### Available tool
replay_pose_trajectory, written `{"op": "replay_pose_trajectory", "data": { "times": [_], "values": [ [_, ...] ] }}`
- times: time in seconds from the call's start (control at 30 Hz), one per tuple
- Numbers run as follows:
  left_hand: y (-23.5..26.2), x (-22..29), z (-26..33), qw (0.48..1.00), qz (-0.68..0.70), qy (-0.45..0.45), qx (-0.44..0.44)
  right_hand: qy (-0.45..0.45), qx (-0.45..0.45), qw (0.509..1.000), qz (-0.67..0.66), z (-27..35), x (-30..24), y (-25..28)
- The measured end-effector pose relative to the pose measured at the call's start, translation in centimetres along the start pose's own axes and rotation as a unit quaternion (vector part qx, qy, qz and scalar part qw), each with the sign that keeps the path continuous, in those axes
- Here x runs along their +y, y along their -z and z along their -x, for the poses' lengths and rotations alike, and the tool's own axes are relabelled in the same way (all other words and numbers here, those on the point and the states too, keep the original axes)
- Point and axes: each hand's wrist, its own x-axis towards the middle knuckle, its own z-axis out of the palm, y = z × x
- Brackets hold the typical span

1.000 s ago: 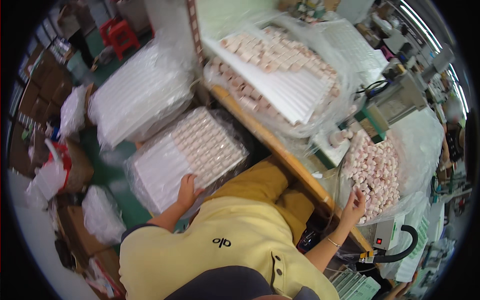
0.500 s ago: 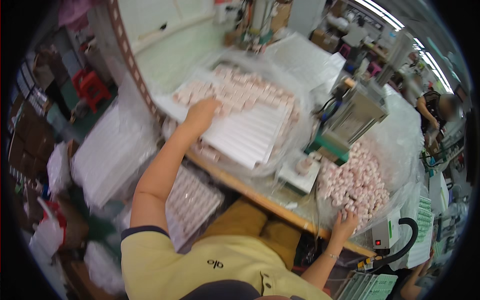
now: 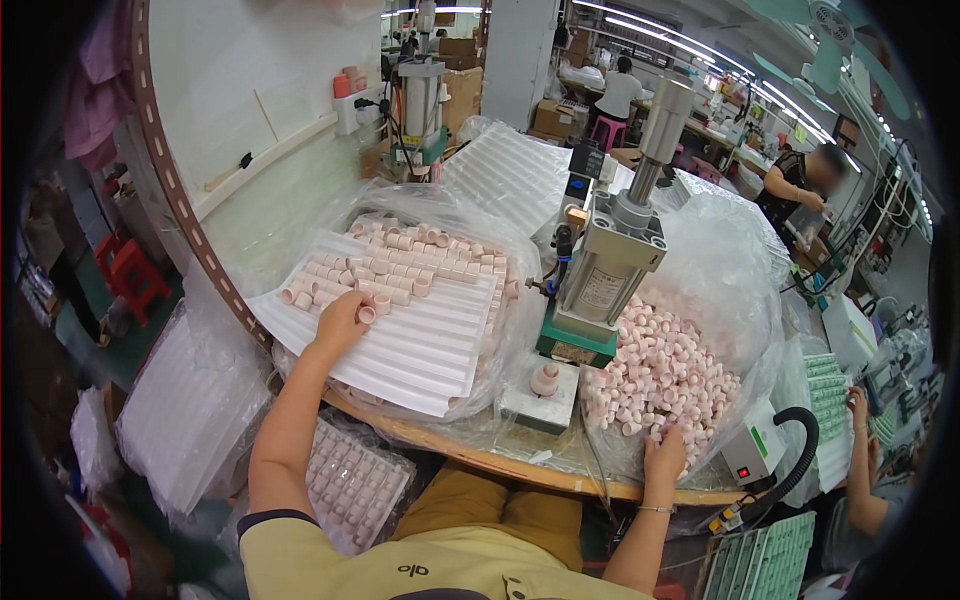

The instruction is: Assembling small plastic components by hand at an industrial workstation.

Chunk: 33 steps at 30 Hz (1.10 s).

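My left hand (image 3: pixel 340 322) rests on a white grooved tray (image 3: pixel 420 345) that lies on a plastic bag, its fingers closed around small pink cylindrical caps (image 3: pixel 366 314) beside the rows of caps (image 3: pixel 420 265) filling the tray's far half. My right hand (image 3: pixel 664 455) reaches into a heap of loose pink caps (image 3: pixel 665 370) in a clear bag, fingers curled among them; whether it grips any is hidden. Between the hands stands a pneumatic press (image 3: pixel 600 285) with one cap (image 3: pixel 545 378) on its base plate.
The wooden bench edge (image 3: pixel 480 462) curves in front of me. Filled trays in a bag (image 3: pixel 355 480) and stacked white trays (image 3: pixel 190 410) sit low at left. A control box with black hose (image 3: pixel 765 455) is at right. A co-worker's hand (image 3: pixel 858 405) works at far right; other people stand at the back.
My view has swung up from the floor stacks to the bench. My left hand left the lower tray bag and came onto the grooved tray. The right hand stayed at the cap heap.
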Motion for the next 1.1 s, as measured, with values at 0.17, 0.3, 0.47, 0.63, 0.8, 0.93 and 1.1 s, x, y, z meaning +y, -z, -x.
{"op": "replay_pose_trajectory", "data": {
  "times": [0.17,0.3,0.47,0.63,0.8,0.93,1.1],
  "values": [
    [-1.1,3.5,1.4,0.991,0.082,-0.082,0.06,0.066,-0.009,0.998,0.014,-0.4,1.3,-0.6],
    [-2.4,11.6,5.0,0.935,0.322,-0.075,-0.128,-0.034,0.012,0.987,-0.156,1.4,0.0,1.3],
    [-6.1,20.1,8.5,0.853,0.295,-0.211,-0.375,0.032,-0.182,0.789,-0.586,4.1,-7.8,3.9],
    [-11.5,20.2,9.8,0.809,0.395,-0.216,-0.379,0.256,-0.171,0.838,-0.451,4.9,-12.8,5.0],
    [-13.8,18.0,9.5,0.697,0.539,-0.058,-0.47,0.317,-0.144,0.834,-0.428,4.2,-13.2,5.6],
    [-14.5,18.5,10.7,0.653,0.577,-0.008,-0.491,0.362,-0.132,0.836,-0.39,4.0,-13.3,5.7],
    [-15.0,17.9,11.3,0.528,0.664,0.158,-0.506,0.292,-0.143,0.856,-0.402,4.8,-13.8,5.9]
  ]
}}
